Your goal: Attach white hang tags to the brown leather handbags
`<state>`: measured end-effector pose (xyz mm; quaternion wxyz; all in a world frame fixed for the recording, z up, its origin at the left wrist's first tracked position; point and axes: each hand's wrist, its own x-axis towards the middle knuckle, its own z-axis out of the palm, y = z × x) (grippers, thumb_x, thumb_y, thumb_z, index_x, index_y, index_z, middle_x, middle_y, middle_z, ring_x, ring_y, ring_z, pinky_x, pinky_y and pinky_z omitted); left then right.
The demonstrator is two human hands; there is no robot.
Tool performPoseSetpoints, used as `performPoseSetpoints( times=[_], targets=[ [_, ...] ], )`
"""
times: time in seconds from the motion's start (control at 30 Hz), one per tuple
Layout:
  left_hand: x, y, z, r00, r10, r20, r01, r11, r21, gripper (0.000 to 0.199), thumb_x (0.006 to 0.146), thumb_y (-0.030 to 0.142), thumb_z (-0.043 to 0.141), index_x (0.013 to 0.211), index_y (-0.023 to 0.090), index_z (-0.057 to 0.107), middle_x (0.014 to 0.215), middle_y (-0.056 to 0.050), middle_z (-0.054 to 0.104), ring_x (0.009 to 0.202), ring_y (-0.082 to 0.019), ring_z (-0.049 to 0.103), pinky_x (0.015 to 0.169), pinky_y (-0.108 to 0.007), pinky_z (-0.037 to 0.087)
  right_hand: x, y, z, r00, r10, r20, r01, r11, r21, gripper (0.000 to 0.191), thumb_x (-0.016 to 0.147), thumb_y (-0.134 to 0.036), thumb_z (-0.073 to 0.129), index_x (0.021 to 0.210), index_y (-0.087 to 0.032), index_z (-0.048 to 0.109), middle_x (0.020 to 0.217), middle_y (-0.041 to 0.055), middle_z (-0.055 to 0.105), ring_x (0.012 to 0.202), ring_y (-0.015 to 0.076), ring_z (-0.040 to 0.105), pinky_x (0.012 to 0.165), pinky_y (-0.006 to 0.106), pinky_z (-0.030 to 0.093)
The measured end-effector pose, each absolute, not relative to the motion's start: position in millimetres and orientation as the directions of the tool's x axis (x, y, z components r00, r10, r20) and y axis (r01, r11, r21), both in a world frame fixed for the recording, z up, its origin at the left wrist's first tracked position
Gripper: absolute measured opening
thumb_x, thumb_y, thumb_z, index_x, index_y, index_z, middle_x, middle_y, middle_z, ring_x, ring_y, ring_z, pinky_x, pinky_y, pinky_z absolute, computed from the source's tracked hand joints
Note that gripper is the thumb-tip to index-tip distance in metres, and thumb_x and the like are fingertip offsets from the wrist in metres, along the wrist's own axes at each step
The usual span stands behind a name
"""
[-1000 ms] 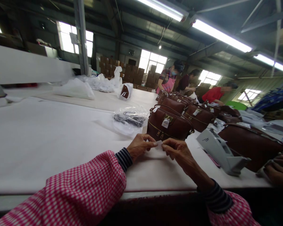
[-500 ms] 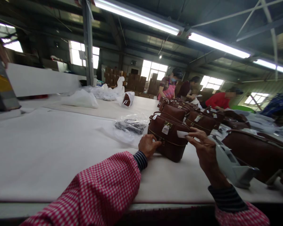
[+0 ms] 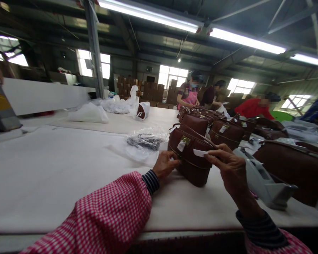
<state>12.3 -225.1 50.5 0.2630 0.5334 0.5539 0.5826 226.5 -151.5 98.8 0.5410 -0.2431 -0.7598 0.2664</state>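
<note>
A dark brown handbag [image 3: 192, 167] with a top handle and a gold clasp stands on the white-covered table in front of me. A white wrapping covers part of the clasp [image 3: 182, 144]. My left hand [image 3: 164, 164] is closed at the bag's lower left side, by the zip line; its fingertips are partly hidden against the bag. Between the thumb and fingers of my right hand [image 3: 229, 164] is a small white strip [image 3: 200, 152], held across the right part of the bag's front. A grey tape dispenser [image 3: 266, 183] is just right of that hand.
More brown handbags [image 3: 226, 134] stand in rows behind, with a larger brown bag [image 3: 294, 165] at the right. A clear plastic bag with dark contents [image 3: 144, 141] lies left of the handbag. White plastic bags [image 3: 88, 113] lie farther back. Several people [image 3: 189, 93] work across the table.
The handbag has turned slightly, and my left hand has shifted a little left along its side. The white strip in my right hand has moved left across the bag's front.
</note>
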Motion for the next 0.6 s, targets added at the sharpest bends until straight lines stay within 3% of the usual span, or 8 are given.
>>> performPoseSetpoints(
  times=[0.13, 0.43, 0.5, 0.6],
  targets=[
    [16, -240, 58, -0.147, 0.971, 0.187, 0.071, -0.178, 0.981, 0.022, 0.074, 0.035, 0.070, 0.070, 0.017, 0.058, 0.051, 0.007, 0.047, 0.048, -0.008, 0.039, 0.051, -0.023, 0.030, 250, -159, 108, -0.290, 0.707, 0.645, 0.069, 0.688, -0.722, 0.012, 0.077, -0.036, 0.079, 0.076, -0.025, 0.078, 0.087, 0.0013, 0.056, 0.079, 0.0160, 0.052, 0.064, 0.029, 0.039],
    [37, -254, 58, -0.106, 0.944, 0.313, 0.381, -0.252, 0.889, 0.024, 0.086, 0.034, 0.059, 0.069, 0.019, 0.056, 0.055, 0.003, 0.053, 0.053, -0.011, 0.049, 0.056, -0.025, 0.036, 279, -177, 102, -0.315, 0.740, 0.595, 0.134, 0.655, -0.744, 0.017, 0.076, -0.043, 0.081, 0.075, -0.027, 0.079, 0.085, 0.0020, 0.057, 0.077, 0.0176, 0.055, 0.063, 0.030, 0.043],
    [36, -257, 63, -0.084, 0.930, 0.357, 0.584, -0.245, 0.774, 0.021, 0.088, 0.032, 0.057, 0.071, 0.019, 0.058, 0.059, 0.001, 0.056, 0.059, -0.014, 0.053, 0.060, -0.026, 0.036, 282, -177, 101, -0.313, 0.731, 0.607, 0.169, 0.672, -0.721, 0.018, 0.074, -0.045, 0.082, 0.077, -0.027, 0.080, 0.086, 0.0022, 0.059, 0.078, 0.0181, 0.056, 0.064, 0.029, 0.044],
    [31, -261, 73, -0.016, 0.915, 0.404, 0.879, -0.179, 0.441, 0.015, 0.091, 0.028, 0.053, 0.084, 0.020, 0.063, 0.070, -0.003, 0.064, 0.067, -0.019, 0.058, 0.063, -0.029, 0.034, 289, -175, 101, -0.331, 0.722, 0.608, 0.202, 0.683, -0.702, 0.020, 0.071, -0.045, 0.084, 0.080, -0.028, 0.082, 0.089, 0.0032, 0.062, 0.080, 0.0189, 0.058, 0.065, 0.029, 0.047]
  ],
)
